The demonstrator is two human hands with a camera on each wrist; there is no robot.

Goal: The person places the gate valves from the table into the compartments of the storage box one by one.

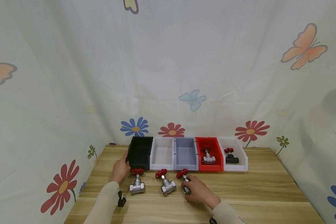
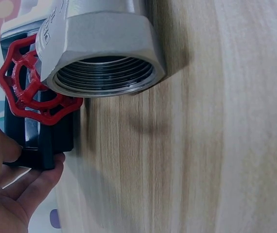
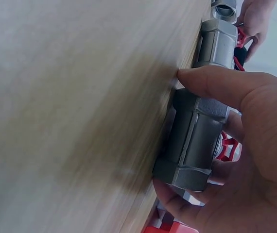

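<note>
My left hand (image 1: 121, 169) holds the left wall of a black bin (image 1: 139, 165), the leftmost of a row, its thumb and fingers on either side of the wall in the left wrist view. Around the body of a metal gate valve (image 3: 192, 141) with a red handwheel, my right hand (image 1: 198, 190) has its thumb at one end and fingers at the other. That valve lies on the table, in front of the grey-blue bin (image 1: 185, 154). Two similar valves lie to its left, a middle valve (image 1: 168, 186) and a left valve (image 1: 137, 187) close to the black bin.
A red bin (image 1: 211, 168) contains a silver valve (image 1: 208, 159); the white bin (image 1: 236, 168) at the right end contains a dark valve (image 1: 231, 160) with a red handwheel. Another white bin (image 1: 162, 155) stands beside the black one. Behind the wooden table (image 1: 257, 186) hangs a patterned curtain (image 1: 162, 62).
</note>
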